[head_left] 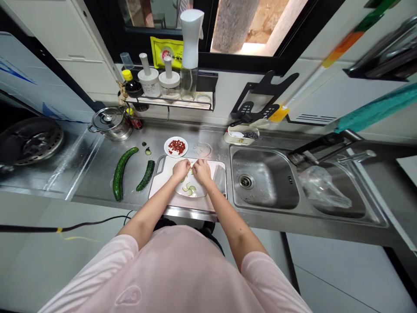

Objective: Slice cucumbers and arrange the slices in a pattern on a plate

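Pinching what looks like a thin cucumber slice (191, 168), the left hand (181, 168) and right hand (202, 171) meet fingertips together above a white plate (199, 191) on the cutting board (163, 182) — soft, light and probably slippery, it's best held by its rim.

countertop (91, 180): brushed stainless steel, wet sheen
cutting board (208, 203): white plastic, smooth, matt
cucumber (119, 174): glossy, bumpy skin
pot (109, 124): polished steel, glossy
plate (167, 147): glossy white ceramic
shirt (176, 271): pale pink cloth, matt
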Demonstrator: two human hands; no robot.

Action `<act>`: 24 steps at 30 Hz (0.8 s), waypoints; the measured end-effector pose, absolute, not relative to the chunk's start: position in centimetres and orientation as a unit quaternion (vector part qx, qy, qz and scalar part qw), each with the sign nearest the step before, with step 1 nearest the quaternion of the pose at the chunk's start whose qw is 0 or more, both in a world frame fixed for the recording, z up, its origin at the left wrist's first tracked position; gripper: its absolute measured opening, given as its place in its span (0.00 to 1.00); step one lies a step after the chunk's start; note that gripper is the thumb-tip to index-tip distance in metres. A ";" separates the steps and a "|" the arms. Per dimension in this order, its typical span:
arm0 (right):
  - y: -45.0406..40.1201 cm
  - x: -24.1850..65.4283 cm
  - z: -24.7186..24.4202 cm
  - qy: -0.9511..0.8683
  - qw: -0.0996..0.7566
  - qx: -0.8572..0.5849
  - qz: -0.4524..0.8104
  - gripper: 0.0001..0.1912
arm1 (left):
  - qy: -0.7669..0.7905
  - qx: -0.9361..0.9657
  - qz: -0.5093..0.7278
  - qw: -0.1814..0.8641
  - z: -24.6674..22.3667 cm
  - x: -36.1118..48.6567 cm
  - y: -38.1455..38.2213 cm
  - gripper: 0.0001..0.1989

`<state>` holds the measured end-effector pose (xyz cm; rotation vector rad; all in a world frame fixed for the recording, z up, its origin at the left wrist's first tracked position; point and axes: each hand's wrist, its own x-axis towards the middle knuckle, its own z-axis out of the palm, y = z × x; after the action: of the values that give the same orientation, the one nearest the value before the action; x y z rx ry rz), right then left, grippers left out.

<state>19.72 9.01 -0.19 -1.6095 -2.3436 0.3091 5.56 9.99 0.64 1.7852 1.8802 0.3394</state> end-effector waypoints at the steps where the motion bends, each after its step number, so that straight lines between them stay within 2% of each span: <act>1: 9.0 19.7 -0.1 -0.812 0.135 -0.557 0.108 0.11 | 0.695 0.661 0.119 0.258 0.6 5.6 10.0 0.06; 11: 9.0 19.5 0.2 -0.824 0.084 -0.553 0.086 0.13 | 0.703 0.665 0.068 0.243 0.5 6.1 10.1 0.08; 24: 9.1 19.4 0.0 -0.817 0.084 -0.564 0.086 0.12 | 0.702 0.671 0.061 0.230 0.3 6.2 10.1 0.08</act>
<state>19.38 9.05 -0.03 -1.6827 -2.4385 0.2578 6.20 10.12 0.27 1.8465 1.9314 0.1689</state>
